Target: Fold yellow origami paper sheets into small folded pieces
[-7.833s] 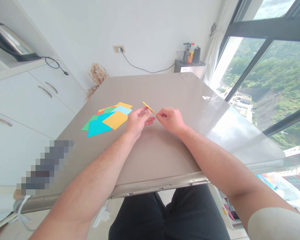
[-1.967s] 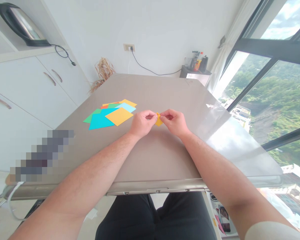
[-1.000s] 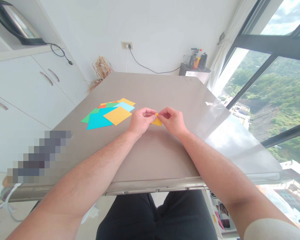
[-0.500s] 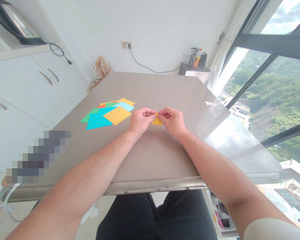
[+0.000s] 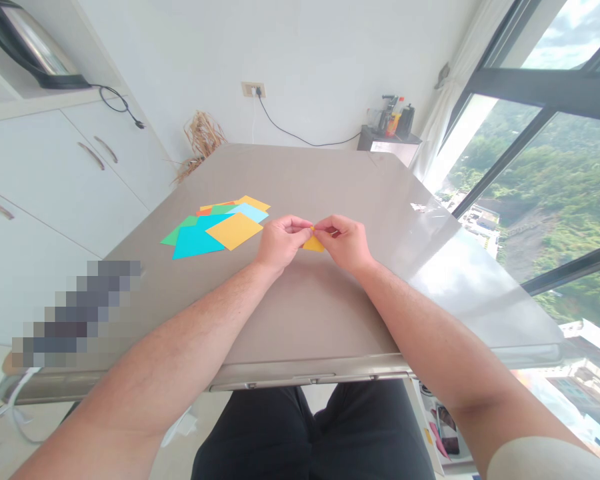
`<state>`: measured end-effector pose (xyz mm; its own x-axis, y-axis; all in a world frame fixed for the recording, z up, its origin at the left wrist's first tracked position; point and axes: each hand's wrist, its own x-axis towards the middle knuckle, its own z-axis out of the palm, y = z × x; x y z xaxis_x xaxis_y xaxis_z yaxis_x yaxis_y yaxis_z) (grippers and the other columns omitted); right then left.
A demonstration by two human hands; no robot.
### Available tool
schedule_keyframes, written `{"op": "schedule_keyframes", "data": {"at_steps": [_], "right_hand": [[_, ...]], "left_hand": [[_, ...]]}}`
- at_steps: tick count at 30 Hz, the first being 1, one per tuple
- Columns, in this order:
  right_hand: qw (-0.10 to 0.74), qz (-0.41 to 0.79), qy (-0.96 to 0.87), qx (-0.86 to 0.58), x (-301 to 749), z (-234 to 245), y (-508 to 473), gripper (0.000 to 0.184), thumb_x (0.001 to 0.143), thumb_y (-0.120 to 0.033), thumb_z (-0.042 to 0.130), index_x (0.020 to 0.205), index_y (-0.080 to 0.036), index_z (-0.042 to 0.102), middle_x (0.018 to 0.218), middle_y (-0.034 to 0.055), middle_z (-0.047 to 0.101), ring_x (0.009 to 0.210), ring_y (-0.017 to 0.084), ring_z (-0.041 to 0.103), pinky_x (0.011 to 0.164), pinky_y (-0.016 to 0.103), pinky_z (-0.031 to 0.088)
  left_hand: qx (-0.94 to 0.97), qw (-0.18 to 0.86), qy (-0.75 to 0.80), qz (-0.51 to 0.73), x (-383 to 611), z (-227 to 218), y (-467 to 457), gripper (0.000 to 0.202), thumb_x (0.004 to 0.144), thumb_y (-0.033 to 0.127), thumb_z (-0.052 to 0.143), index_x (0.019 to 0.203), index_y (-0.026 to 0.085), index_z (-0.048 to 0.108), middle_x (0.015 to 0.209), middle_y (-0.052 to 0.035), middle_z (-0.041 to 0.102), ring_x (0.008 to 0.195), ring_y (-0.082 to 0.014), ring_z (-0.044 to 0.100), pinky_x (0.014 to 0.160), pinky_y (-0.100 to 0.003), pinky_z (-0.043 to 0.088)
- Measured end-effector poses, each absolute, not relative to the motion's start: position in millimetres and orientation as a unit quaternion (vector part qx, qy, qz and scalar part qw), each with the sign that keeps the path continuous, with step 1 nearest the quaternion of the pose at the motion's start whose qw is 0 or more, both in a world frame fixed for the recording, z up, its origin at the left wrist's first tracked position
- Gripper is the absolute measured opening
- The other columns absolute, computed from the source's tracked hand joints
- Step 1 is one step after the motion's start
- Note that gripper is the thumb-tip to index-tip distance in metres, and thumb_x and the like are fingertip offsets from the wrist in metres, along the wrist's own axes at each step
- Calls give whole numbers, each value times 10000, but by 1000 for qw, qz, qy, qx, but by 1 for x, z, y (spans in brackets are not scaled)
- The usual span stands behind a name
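Yellow paper [image 5: 313, 246], a small piece, sits between the person's left hand [image 5: 281, 245] and right hand [image 5: 347, 241] over the middle of the grey-brown desk [image 5: 305, 320], the fingers of both hands pinched on its upper part. Just beside the left hand, a larger yellow square [image 5: 235, 232] overlaps a turquoise sheet [image 5: 197, 243], while a pale blue sheet [image 5: 251, 213] lies farther back. From here I can't tell whether the small piece touches the desk.

We get yellow paper [image 5: 313, 246] part-hidden by left hand [image 5: 283, 245] and right hand [image 5: 346, 241], mid-frame; kettle [image 5: 37, 48] cut off upper left; pixelated object [image 5: 75, 313] lower left, unreadable.
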<state>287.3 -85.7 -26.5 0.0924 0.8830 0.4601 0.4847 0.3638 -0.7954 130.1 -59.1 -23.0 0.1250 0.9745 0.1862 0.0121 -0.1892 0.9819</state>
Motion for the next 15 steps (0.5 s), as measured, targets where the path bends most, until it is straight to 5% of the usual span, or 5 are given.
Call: {"op": "schedule_keyframes", "data": {"at_steps": [15], "right_hand": [[508, 84, -700, -495, 290, -33, -81, 160, 857, -204, 624, 741, -228, 732, 775, 16, 681, 689, 144, 584, 628, 280, 438]], "left_hand": [[580, 475, 425, 507, 130, -24, -58, 159, 677, 272, 795, 800, 183, 748, 753, -36, 745, 674, -159, 654, 641, -294, 536]]}}
